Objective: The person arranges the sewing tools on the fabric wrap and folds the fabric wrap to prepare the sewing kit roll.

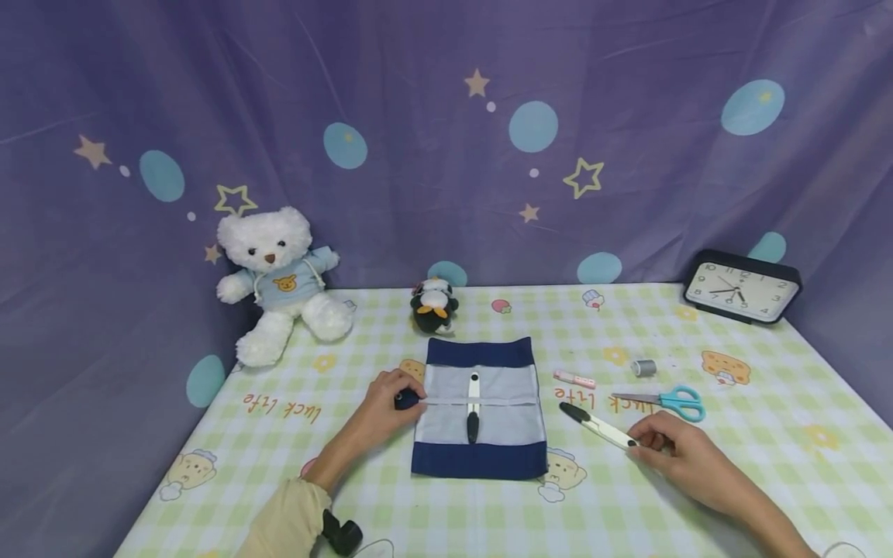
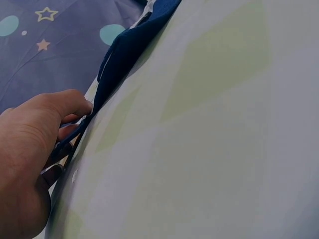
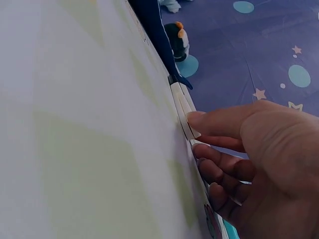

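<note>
An unfolded fabric sewing pouch [image 1: 509,426], grey inside with navy bands, lies on the table. One slim white tool [image 1: 474,387] with a black tip is tucked under its thin crosswise strap. At the pouch's left edge my left hand [image 1: 387,399] pinches a navy tab with a snap; in the left wrist view the navy cloth [image 2: 122,55] lifts slightly off the table. To the right, my right hand [image 1: 680,449] pinches the end of a matching white tool [image 1: 603,428], its black tip pointing at the pouch. In the right wrist view this tool [image 3: 182,107] lies low, close over the tablecloth.
Right of the pouch lie a pink-and-white tube [image 1: 575,379], a grey thread spool [image 1: 643,368] and blue-handled scissors [image 1: 680,403]. Behind stand a penguin toy [image 1: 434,306], a white teddy bear [image 1: 279,287] and a clock [image 1: 742,287]. A purple curtain [image 1: 418,217] hangs at the back.
</note>
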Demonstrator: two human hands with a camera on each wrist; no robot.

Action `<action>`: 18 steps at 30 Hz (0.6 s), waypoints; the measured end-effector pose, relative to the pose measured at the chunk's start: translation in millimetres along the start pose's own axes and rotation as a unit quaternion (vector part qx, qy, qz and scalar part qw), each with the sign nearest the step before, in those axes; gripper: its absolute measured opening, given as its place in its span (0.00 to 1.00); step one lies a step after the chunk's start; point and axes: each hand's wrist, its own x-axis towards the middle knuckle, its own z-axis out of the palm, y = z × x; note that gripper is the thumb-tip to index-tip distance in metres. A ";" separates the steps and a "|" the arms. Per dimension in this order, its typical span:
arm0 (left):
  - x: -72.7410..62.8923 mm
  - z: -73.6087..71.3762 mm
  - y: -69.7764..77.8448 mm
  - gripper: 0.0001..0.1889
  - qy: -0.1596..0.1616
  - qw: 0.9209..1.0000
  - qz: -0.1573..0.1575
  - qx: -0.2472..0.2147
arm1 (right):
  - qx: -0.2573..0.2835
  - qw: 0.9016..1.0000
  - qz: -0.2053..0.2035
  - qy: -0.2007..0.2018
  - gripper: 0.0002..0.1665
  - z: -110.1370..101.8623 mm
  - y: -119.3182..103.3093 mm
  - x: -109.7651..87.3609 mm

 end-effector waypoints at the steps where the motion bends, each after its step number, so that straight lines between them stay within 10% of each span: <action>1: 0.1 -0.2 0.1 0.07 -0.001 1.000 0.000 0.000 | -0.004 1.000 -0.003 0.003 0.09 0.1 0.3 -0.2; 18: -0.6 -0.4 0.1 0.07 0.001 1.000 0.006 -0.008 | 0.049 0.997 0.062 0.009 0.09 -15.0 -1.8 2.8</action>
